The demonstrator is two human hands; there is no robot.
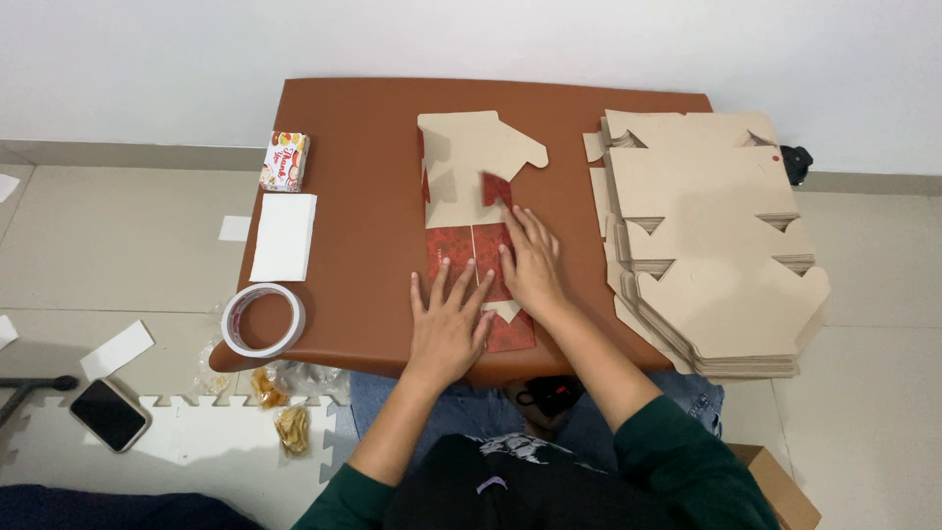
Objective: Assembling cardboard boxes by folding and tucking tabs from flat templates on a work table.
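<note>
One box blank lies half folded under your flat, open left hand and right hand. Many flat blanks wait stacked beside it.

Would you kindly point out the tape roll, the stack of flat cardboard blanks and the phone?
tape roll (263,319), head view, on its white ring.
stack of flat cardboard blanks (711,245), head view, top sheet's middle.
phone (109,413), head view, dark screen.

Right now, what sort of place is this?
Likely a home floor workspace for folding boxes: a low brown table, a stack of flat cardboard blanks, foam floor mats, both hands pressing one box.
</note>
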